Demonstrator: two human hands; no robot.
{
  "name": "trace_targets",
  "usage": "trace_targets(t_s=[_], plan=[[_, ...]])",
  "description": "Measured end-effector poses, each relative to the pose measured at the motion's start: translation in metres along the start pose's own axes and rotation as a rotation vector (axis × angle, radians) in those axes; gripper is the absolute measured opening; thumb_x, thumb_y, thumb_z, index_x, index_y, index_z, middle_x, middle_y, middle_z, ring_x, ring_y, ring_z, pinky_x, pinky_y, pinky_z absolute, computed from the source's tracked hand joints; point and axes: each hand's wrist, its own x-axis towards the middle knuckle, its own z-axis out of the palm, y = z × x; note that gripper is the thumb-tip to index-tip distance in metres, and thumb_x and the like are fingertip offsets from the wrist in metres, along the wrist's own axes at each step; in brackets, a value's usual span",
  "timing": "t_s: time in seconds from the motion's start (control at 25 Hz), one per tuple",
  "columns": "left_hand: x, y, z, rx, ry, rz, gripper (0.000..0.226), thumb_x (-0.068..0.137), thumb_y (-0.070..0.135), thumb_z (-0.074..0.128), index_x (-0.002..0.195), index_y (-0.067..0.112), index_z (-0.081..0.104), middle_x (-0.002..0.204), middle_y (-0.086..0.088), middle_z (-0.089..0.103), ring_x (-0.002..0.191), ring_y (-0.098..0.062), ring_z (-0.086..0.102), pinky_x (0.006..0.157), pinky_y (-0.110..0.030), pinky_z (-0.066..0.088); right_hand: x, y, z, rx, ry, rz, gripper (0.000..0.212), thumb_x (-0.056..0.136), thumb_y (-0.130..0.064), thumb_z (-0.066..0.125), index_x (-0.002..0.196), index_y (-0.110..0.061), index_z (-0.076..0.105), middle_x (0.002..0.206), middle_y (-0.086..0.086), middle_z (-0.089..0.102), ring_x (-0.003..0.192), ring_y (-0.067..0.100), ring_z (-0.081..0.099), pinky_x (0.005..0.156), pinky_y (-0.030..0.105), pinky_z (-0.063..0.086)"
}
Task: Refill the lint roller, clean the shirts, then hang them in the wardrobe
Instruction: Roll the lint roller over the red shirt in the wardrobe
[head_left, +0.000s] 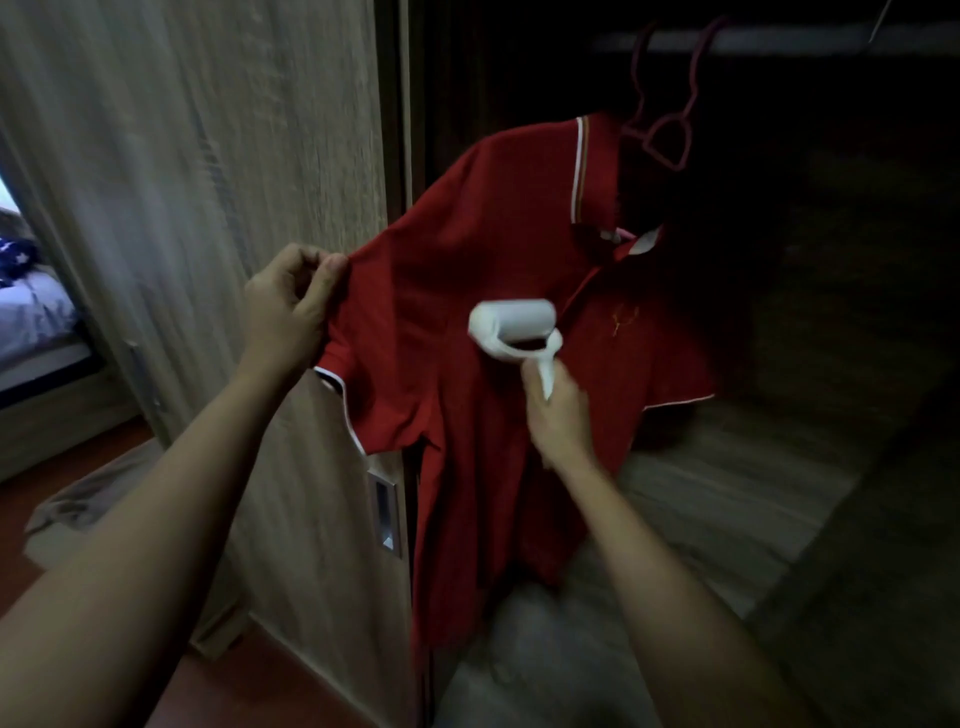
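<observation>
No text can be read; the red polo shirt (467, 291) bears only a small gold chest emblem (625, 318).

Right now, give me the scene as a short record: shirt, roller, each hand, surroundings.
shirt: red polo shirt with white trim, hanging on a dark red hanger inside the open wardrobe
roller: white lint roller against the shirt's chest, beside the button placket
left hand: pinching the shirt's sleeve, pulling the fabric taut
right hand: closed on the roller's handle
wardrobe door: light wood, to the left of the shirt
image quality: dim, some motion blur
</observation>
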Motion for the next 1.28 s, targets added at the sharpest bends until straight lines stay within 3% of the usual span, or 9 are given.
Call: trace_targets(t_s=[0.16,0.32,0.36,0.44,0.52,0.76,0.92,1.08,1.28], plan=[[0.002,0.002,-0.002,0.008,-0.013,-0.004,0.018,0.083,0.049,0.055,0.069,0.040,0.057,0.061,0.011,0.056,0.060,-0.007,0.047,0.058,-0.028,0.039,-0.104,0.098,0.043,-0.139,-0.330,0.352,0.039,0.093,-0.043,0.046,0.110,-0.011,0.061,0.106,0.015,0.070,0.099,0.029,0.065,0.074,0.030,0.046],[0.003,0.002,-0.003,0.014,-0.021,0.006,0.021,0.083,0.048,0.054,0.071,0.031,0.053,0.063,0.010,0.055,0.059,-0.005,0.046,0.058,-0.027,0.038,-0.154,0.140,0.046,-0.218,-0.388,0.391,0.113,0.060,-0.093,0.010,0.119,-0.009,0.059,0.117,0.016,0.066,0.109,0.028,0.061,0.092,0.030,0.042],[0.003,0.002,-0.003,0.005,-0.020,0.002,0.020,0.083,0.048,0.054,0.071,0.032,0.053,0.061,0.013,0.056,0.059,-0.004,0.046,0.058,-0.026,0.039,-0.146,0.133,0.042,-0.185,-0.361,0.402,0.103,0.067,-0.088,0.019,0.120,-0.009,0.058,0.118,0.018,0.065,0.110,0.029,0.061,0.092,0.031,0.043],[0.003,0.001,-0.003,-0.008,-0.015,-0.009,0.020,0.082,0.049,0.056,0.071,0.033,0.054,0.057,0.019,0.059,0.058,-0.002,0.047,0.058,-0.026,0.040,-0.104,0.105,0.034,-0.164,-0.290,0.417,0.055,0.091,-0.053,0.042,0.119,-0.008,0.057,0.117,0.020,0.065,0.109,0.032,0.060,0.079,0.027,0.043],[0.003,-0.001,-0.003,-0.016,-0.011,-0.014,0.020,0.082,0.050,0.056,0.071,0.034,0.056,0.058,0.023,0.060,0.058,0.000,0.049,0.059,-0.026,0.041,-0.052,0.068,0.016,-0.102,-0.175,0.299,0.036,0.096,-0.035,0.044,0.111,-0.006,0.059,0.108,0.021,0.067,0.101,0.033,0.063,0.064,0.024,0.033],[0.002,0.000,-0.002,-0.043,-0.004,-0.015,0.015,0.083,0.050,0.056,0.069,0.045,0.059,0.059,0.022,0.061,0.059,-0.002,0.049,0.059,-0.026,0.041,0.040,-0.031,-0.039,0.057,0.180,0.085,0.031,0.096,-0.042,0.038,0.087,-0.016,0.053,0.065,-0.002,0.055,0.059,0.020,0.056,0.052,0.029,0.038],[0.002,0.000,-0.003,-0.044,-0.011,0.001,0.015,0.083,0.049,0.057,0.070,0.044,0.060,0.060,0.022,0.061,0.059,-0.002,0.050,0.061,-0.028,0.042,-0.014,0.036,0.011,-0.052,0.005,0.213,0.036,0.096,-0.036,0.042,0.100,-0.005,0.060,0.089,0.017,0.067,0.083,0.031,0.063,0.057,0.024,0.029],[0.003,0.002,-0.004,-0.053,-0.020,0.011,0.014,0.083,0.048,0.057,0.070,0.045,0.060,0.060,0.022,0.061,0.060,-0.003,0.050,0.060,-0.028,0.042,-0.089,0.097,0.054,-0.127,-0.254,0.524,0.050,0.095,-0.044,0.040,0.128,-0.008,0.049,0.112,0.023,0.065,0.099,0.036,0.063,0.073,0.026,0.046],[-0.001,0.000,-0.004,0.039,-0.050,0.042,0.017,0.086,0.043,0.056,0.070,0.037,0.055,0.061,0.027,0.060,0.052,0.007,0.048,0.053,-0.012,0.038,-0.032,0.098,0.017,-0.126,-0.050,0.550,0.052,0.093,-0.046,0.044,0.124,-0.003,0.048,0.106,0.026,0.065,0.088,0.037,0.066,0.071,0.032,0.050]])
